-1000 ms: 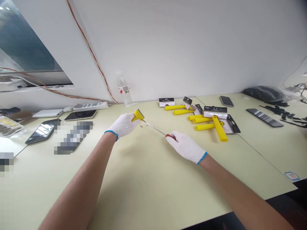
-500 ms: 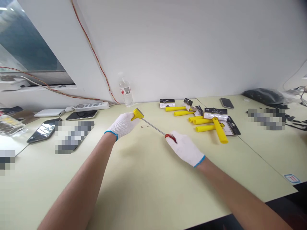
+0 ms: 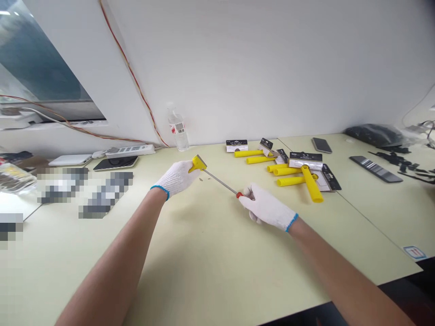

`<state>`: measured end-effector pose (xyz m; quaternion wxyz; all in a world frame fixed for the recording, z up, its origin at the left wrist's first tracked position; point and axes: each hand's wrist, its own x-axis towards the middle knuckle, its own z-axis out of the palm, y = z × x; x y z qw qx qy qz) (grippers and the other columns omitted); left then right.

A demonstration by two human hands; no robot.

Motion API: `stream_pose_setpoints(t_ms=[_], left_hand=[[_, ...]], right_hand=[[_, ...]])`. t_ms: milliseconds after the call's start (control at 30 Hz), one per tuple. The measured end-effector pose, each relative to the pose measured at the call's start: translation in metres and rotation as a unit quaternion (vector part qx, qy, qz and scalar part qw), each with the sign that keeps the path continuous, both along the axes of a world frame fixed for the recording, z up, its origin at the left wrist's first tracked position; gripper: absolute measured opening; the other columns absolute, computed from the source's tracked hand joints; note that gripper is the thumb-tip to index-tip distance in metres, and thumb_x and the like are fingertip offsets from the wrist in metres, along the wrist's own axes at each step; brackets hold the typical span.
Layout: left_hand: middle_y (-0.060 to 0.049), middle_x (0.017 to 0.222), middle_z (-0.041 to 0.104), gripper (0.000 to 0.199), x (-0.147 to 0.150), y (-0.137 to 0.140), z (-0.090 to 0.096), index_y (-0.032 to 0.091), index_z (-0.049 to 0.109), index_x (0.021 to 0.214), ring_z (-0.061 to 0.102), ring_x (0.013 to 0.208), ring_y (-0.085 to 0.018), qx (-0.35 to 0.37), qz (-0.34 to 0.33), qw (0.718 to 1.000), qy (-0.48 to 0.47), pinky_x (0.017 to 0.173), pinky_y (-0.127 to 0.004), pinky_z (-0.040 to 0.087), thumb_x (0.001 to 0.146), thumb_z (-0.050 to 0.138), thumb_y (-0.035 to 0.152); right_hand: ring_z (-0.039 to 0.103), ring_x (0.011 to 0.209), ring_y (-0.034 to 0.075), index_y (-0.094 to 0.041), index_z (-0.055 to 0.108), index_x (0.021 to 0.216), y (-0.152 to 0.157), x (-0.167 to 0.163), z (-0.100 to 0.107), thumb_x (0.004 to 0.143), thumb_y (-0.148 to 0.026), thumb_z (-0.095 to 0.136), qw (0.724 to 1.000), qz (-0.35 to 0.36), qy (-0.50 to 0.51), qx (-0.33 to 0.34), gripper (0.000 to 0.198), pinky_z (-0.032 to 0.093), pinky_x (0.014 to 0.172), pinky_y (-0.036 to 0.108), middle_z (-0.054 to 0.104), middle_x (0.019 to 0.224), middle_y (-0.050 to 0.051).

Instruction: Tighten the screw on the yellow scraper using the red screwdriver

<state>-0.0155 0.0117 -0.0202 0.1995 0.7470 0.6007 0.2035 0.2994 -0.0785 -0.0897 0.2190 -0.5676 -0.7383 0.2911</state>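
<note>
Since last frame: right hand (image 3: 268, 207) in white knit glove shifted slightly right, fingers re-spread. It loosely grips the red-handled screwdriver with thin metal shaft (image 3: 221, 182), likely regripping. Left hand (image 3: 178, 176), same glove type, clamps the yellow plastic scraper (image 3: 197, 164) above the pale-green tabletop (image 3: 210, 258), shaft tip at its head, presumably bracing against twist.

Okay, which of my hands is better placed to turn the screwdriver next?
Probably your right hand: it is at the red handle of the screwdriver, while your left hand is occupied, holding the yellow scraper near the tip.
</note>
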Motion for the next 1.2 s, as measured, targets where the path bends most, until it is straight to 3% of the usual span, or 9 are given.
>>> stream_pose_setpoints(t_ms=[133, 267, 433, 600, 667, 800, 967, 1067, 1200], left_hand=[[-0.002, 0.066, 0.056, 0.028, 0.003, -0.003, 0.001, 0.020, 0.052, 0.075, 0.047, 0.054, -0.014, -0.001, -0.001, 1.000, 0.002, 0.051, -0.026, 0.034, 0.083, 0.056, 0.046], [-0.003, 0.066, 0.057, 0.028, 0.008, -0.005, 0.003, 0.019, 0.051, 0.074, 0.047, 0.053, -0.014, -0.001, 0.006, 1.000, -0.003, 0.050, -0.026, 0.034, 0.084, 0.055, 0.046], [-0.003, 0.068, 0.058, 0.029, 0.014, -0.005, -0.001, 0.019, 0.053, 0.075, 0.046, 0.053, -0.013, 0.007, 0.008, 1.000, -0.017, 0.050, -0.026, 0.034, 0.087, 0.052, 0.046], [-0.003, 0.068, 0.058, 0.026, 0.015, -0.001, -0.009, 0.020, 0.056, 0.079, 0.048, 0.056, -0.015, 0.034, -0.004, 0.999, -0.009, 0.051, -0.026, 0.034, 0.088, 0.049, 0.043], [-0.003, 0.069, 0.059, 0.027, 0.014, 0.001, -0.011, 0.020, 0.057, 0.079, 0.050, 0.058, -0.016, 0.050, -0.004, 0.999, 0.000, 0.053, -0.027, 0.035, 0.088, 0.049, 0.043], [-0.004, 0.071, 0.061, 0.029, 0.012, 0.003, -0.013, 0.019, 0.059, 0.081, 0.054, 0.061, -0.018, 0.069, 0.003, 0.998, -0.008, 0.056, -0.028, 0.037, 0.090, 0.048, 0.044], [-0.004, 0.074, 0.064, 0.027, 0.008, 0.003, -0.012, 0.019, 0.062, 0.086, 0.057, 0.064, -0.018, 0.065, -0.002, 0.998, -0.024, 0.058, -0.027, 0.039, 0.090, 0.050, 0.044], [-0.003, 0.074, 0.064, 0.028, 0.005, 0.001, -0.010, 0.019, 0.063, 0.087, 0.057, 0.064, -0.018, 0.053, 0.005, 0.998, -0.030, 0.058, -0.026, 0.039, 0.090, 0.050, 0.044], [-0.002, 0.072, 0.062, 0.031, 0.006, -0.005, -0.002, 0.019, 0.065, 0.090, 0.054, 0.061, -0.016, 0.059, 0.012, 0.997, -0.037, 0.055, -0.026, 0.037, 0.090, 0.049, 0.045]], right_hand=[[0.071, 0.096, 0.018, -0.029, 0.069, 0.114, 0.005, -0.007, -0.001, 0.100, -0.061, 0.040, 0.997, -0.011, 0.010, 0.081, 0.045, 0.050, 0.062, 0.020, 0.070, 0.100, 0.015], [0.071, 0.092, 0.019, -0.026, 0.069, 0.088, 0.011, -0.009, 0.005, 0.096, -0.063, 0.049, 0.992, -0.025, -0.032, 0.120, 0.043, 0.047, 0.055, 0.021, 0.068, 0.089, 0.015], [0.071, 0.087, 0.018, -0.024, 0.067, 0.085, 0.013, -0.005, 0.006, 0.095, -0.059, 0.053, 0.986, -0.054, -0.046, 0.152, 0.039, 0.041, 0.047, 0.017, 0.066, 0.080, 0.014], [0.070, 0.075, 0.011, -0.023, 0.069, 0.088, 0.004, -0.009, 0.017, 0.101, -0.058, 0.040, 0.998, -0.044, -0.017, 0.051, 0.048, 0.035, 0.043, 0.011, 0.068, 0.077, 0.010], [0.067, 0.068, 0.008, -0.024, 0.070, 0.093, -0.001, -0.013, 0.028, 0.102, -0.058, 0.035, 0.998, -0.024, 0.041, -0.038, 0.050, 0.034, 0.044, 0.011, 0.069, 0.078, 0.008], [0.064, 0.064, 0.006, -0.026, 0.067, 0.102, -0.007, -0.023, 0.050, 0.100, -0.058, 0.040, 0.968, -0.014, 0.145, -0.205, 0.041, 0.039, 0.049, 0.014, 0.070, 0.084, 0.007], [0.057, 0.054, 0.007, -0.015, 0.060, 0.094, 0.000, -0.027, 0.049, 0.098, -0.054, 0.049, 0.959, -0.016, 0.119, -0.258, 0.041, 0.046, 0.050, 0.018, 0.066, 0.077, 0.007], [0.059, 0.058, 0.009, -0.013, 0.059, 0.095, 0.005, -0.026, 0.040, 0.098, -0.048, 0.049, 0.971, -0.014, 0.086, -0.225, 0.037, 0.048, 0.051, 0.021, 0.068, 0.086, 0.008], [0.066, 0.078, 0.017, -0.019, 0.065, 0.090, 0.010, -0.020, 0.030, 0.093, -0.051, 0.058, 0.998, -0.055, -0.009, -0.038, 0.033, 0.048, 0.058, 0.023, 0.069, 0.092, 0.010]])
